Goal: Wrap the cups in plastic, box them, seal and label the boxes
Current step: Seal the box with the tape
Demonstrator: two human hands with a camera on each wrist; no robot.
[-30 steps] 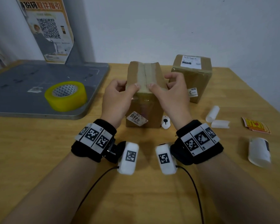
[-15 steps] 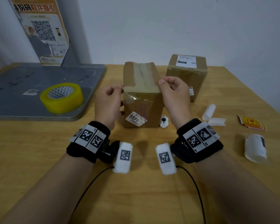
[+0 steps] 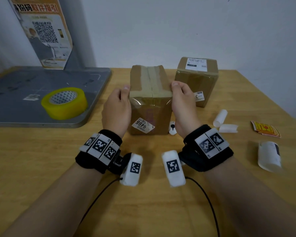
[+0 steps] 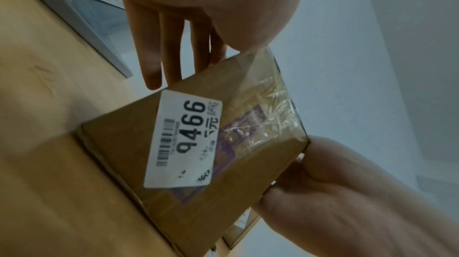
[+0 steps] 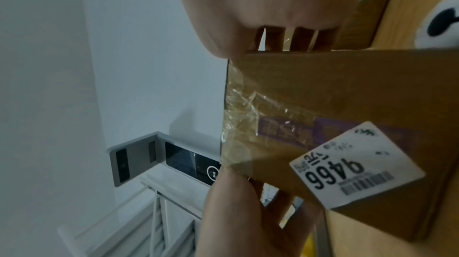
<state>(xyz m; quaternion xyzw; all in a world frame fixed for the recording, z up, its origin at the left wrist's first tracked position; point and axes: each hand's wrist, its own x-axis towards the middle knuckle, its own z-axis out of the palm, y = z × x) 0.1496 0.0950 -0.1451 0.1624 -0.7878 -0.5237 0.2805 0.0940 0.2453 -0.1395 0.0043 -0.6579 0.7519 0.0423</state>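
A brown cardboard box (image 3: 150, 106) stands upright mid-table, its top seam taped and a white "9466" sticker (image 3: 142, 125) low on its front. My left hand (image 3: 117, 108) presses flat on the box's left side. Its fingers (image 4: 171, 55) run straight down that side and its thumb sits at the upper front corner. On the opposite side lies my right hand (image 3: 183, 104), thumb at the other upper corner, fingers (image 5: 300, 39) reaching back along the cardboard. Clear tape (image 5: 244, 108) wrinkles over the upper front. A second sealed box (image 3: 196, 81) with a white label stands behind right.
A yellow tape roll (image 3: 64, 102) lies on a grey mat (image 3: 32, 82) at the left. Right of the box are a small white device (image 3: 172, 128), two white rolls (image 3: 220, 115), red-and-yellow stickers (image 3: 265, 130) and a white paper roll (image 3: 268, 156). A wall stands close behind.
Both hands slid from the taped seam on top outward and down to the box's left and right sides. The box stayed in place.
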